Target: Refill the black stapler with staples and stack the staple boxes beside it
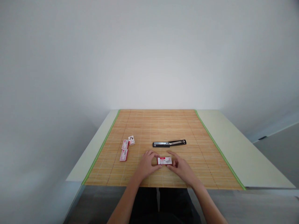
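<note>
Box handling: a small red-and-white box (164,161) is judged to be in the middle of being handled two-handed, between the left grip (147,163) and the right grip (182,168).
Next move: light finger pressure and a steady left side are judged to be called for, as thin card is suggested by the box's look.
Left grip: partly closed; the left end of the box is pinched between thumb at the near edge and forefinger at the far edge.
Right grip: partly spread; the thumb is placed by the near right corner, the forefinger is raised clear; whether the right end is firmly pinched cannot be told.
Box position: low over the mat (149,124), printed face up; contact with the mat cannot be confirmed.
Stapler: a black stapler (161,144), opened out, is laid beyond both grips, untouched.
Other boxes: three more small boxes (123,155) are grouped left of the left grip, well apart from it.
Worktop (217,130): pale; its bare margins are noted left and right of the grips.
</note>
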Tool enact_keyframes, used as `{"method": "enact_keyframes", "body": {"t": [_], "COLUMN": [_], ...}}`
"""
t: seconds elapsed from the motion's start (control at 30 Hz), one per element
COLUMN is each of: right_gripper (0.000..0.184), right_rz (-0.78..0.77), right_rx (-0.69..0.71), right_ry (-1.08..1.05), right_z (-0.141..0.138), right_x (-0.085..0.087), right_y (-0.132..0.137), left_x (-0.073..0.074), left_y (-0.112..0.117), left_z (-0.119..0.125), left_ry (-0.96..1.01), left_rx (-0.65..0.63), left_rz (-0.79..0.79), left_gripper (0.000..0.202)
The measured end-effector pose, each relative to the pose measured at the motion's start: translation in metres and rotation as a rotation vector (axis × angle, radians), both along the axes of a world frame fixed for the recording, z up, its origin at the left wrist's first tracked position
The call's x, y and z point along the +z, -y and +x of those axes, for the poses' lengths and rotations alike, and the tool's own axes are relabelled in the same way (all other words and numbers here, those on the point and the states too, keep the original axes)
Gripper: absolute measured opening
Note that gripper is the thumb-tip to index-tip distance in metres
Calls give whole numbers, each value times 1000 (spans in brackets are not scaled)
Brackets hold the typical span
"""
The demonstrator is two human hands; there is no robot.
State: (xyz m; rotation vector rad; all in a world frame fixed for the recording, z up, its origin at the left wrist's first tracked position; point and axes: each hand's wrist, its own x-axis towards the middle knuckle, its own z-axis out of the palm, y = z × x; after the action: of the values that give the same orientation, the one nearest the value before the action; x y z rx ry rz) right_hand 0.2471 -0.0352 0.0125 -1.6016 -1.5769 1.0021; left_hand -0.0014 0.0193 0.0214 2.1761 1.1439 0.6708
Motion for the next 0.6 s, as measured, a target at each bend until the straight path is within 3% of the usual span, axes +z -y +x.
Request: {"method": "enact_keyframes", "body": {"t": [0.13, 0.33, 0.47, 0.6], "right_gripper": [41, 50, 44, 27], "right_rz": [23, -19, 16, 64], "right_rx": [93, 138, 154, 311], "right_ry": [152, 252, 333, 573], "right_z": [17, 41, 22, -14], "right_x": [7, 13, 30, 55], "right_y": [-4, -3, -12, -31], "left_x": [-4, -7, -9, -10], "left_y": [-2, -2, -2, -2], "left_z": [-12, -19, -17, -16], "left_ry": [27, 19, 19, 23], "left_rx": [15, 23, 31, 32], "left_rz": [-8, 6, 21, 27], "left_gripper": [30, 32, 33, 33]}}
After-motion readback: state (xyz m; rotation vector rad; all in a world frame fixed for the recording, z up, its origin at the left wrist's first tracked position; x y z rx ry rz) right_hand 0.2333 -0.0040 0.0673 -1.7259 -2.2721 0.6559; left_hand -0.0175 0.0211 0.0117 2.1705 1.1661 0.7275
